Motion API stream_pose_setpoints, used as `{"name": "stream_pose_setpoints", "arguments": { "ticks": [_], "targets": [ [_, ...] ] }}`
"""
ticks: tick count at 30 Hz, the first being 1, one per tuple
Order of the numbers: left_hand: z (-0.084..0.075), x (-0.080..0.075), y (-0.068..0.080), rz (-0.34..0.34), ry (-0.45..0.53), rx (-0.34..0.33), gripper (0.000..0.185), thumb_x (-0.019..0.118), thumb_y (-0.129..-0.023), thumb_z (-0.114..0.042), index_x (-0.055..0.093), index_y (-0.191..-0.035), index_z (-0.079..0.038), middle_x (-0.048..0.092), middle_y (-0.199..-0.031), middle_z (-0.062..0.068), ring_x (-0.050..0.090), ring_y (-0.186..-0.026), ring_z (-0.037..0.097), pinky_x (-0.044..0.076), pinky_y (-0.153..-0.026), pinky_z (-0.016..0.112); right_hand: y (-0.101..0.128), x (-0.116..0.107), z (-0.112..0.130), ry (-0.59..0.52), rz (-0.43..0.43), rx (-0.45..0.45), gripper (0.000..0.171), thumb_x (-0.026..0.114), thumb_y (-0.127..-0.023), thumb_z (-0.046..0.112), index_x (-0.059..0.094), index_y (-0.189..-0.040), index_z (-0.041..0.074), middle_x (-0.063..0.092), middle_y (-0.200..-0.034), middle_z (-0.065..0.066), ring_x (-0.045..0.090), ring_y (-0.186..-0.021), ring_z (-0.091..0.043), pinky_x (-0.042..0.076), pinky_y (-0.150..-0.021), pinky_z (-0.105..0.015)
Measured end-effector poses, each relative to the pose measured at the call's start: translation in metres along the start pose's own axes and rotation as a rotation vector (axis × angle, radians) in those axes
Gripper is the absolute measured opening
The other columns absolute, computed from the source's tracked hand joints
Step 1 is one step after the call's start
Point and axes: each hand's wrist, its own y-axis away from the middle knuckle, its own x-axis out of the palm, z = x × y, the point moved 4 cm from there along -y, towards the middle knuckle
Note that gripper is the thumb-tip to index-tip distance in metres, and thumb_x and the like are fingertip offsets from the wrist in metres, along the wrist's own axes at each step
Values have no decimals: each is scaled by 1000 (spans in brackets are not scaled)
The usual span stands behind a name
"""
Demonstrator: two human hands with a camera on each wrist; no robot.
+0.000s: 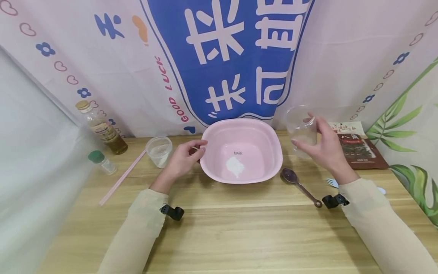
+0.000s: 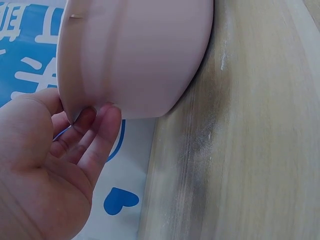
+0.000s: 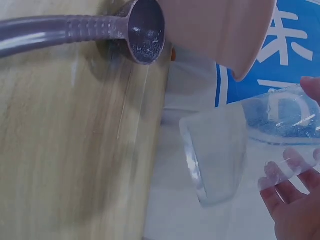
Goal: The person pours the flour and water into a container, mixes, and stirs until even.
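A wooden table [image 1: 239,236] runs back to a printed cloth backdrop. Nearest, at five o'clock of the pink basin [image 1: 241,150], lies a purple spoon [image 1: 301,186]. At nine o'clock the left hand [image 1: 184,158] pinches the basin's rim. At three o'clock the right hand [image 1: 323,146] grips a clear cup [image 1: 301,131], lifted and tilted. A white powder heap [image 1: 235,166] sits inside; emptying the cup seems the step, so next comes steady tipping over the basin.

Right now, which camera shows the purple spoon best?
The head view: the whole purple spoon lies on the wooden table, right of the pink basin. The right wrist view shows only its bowl and part of the handle, close up. The left wrist view does not show it at all.
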Motion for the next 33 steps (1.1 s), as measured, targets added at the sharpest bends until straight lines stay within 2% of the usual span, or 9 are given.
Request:
{"name": "stream_pose_setpoints", "arguments": {
  "ticks": [5, 11, 14, 19, 24, 29, 33],
  "targets": [
    [-1, 1, 0, 2, 3, -15, 39, 60, -111, -24, 65, -146, -10, 69, -126, 18, 71, -100, 29, 65, -95, 57, 2, 2, 8, 55, -37, -125, 94, 93, -80, 11, 45, -160, 1, 58, -147, -33, 57, -132, -53, 48, -107, -75],
    [-1, 1, 0, -2, -11, 4, 39, 60, -111, -23, 65, -147, -8, 69, -126, 19, 71, -100, 27, 65, -94, 55, 3, 4, 15, 139, -83, -323, 90, 95, -74, 6, 51, -152, -7, 62, -138, -35, 58, -126, -53, 49, -109, -72],
    [-2, 1, 0, -5, -11, 14, 39, 60, -111, -22, 65, -146, -8, 69, -125, 19, 70, -99, 27, 65, -93, 54, 4, 6, 18, 200, -83, -394, 92, 96, -72, 7, 51, -152, -6, 63, -135, -35, 59, -124, -54, 49, -109, -72],
    [-4, 0, 0, -15, -9, 25, 38, 60, -111, -22, 66, -146, -7, 70, -124, 19, 70, -98, 27, 65, -92, 53, 6, 8, 24, 296, -52, -443, 95, 97, -71, 10, 52, -153, 3, 62, -136, -33, 59, -123, -53, 50, -105, -72],
    [-2, 0, 0, -22, -10, 36, 39, 61, -111, -22, 66, -146, -7, 71, -122, 19, 70, -96, 27, 65, -90, 53, 9, 11, 30, 374, -26, -470, 95, 98, -71, 13, 52, -154, 6, 60, -139, -31, 57, -124, -52, 46, -107, -72],
    [0, 1, -1, -25, -25, 32, 39, 60, -111, -23, 66, -146, -7, 71, -123, 19, 71, -98, 26, 66, -89, 47, 10, 14, 33, 424, -12, -526, 93, 97, -72, 15, 53, -154, 8, 60, -138, -29, 55, -122, -51, 44, -106, -71],
    [0, 1, 0, -33, -25, 38, 38, 60, -111, -22, 66, -146, -7, 71, -122, 19, 71, -96, 26, 66, -89, 51, 10, 15, 35, 459, -6, -553, 94, 97, -72, 14, 52, -155, 12, 61, -138, -25, 54, -123, -50, 44, -105, -70]
  ]
}}
